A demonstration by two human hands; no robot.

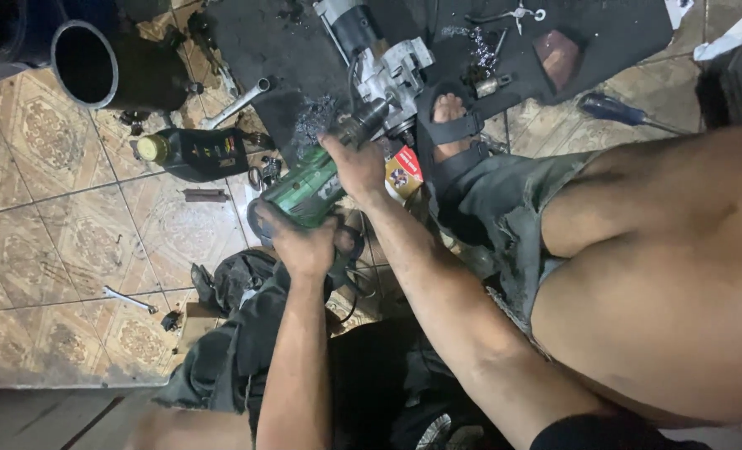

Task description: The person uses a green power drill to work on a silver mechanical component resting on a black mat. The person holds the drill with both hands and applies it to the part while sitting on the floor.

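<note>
I hold a green power drill [308,190] with both hands. My left hand [304,246] grips its rear handle. My right hand [356,167] wraps the front of the body just behind the chuck. The drill's tip [369,117] presses against a grey metal motor assembly [392,71] lying on a black mat [271,50]. Metal shavings [313,125] lie beside the drilling spot. My sandalled foot [452,125] rests on the mat right next to the assembly.
A black oil bottle with a yellow cap [192,152] lies on the patterned tile floor [62,217]. A large black pipe [96,62] sits at the upper left, a socket wrench [236,104] near it. A screwdriver [617,108] and small wrench [129,300] lie around.
</note>
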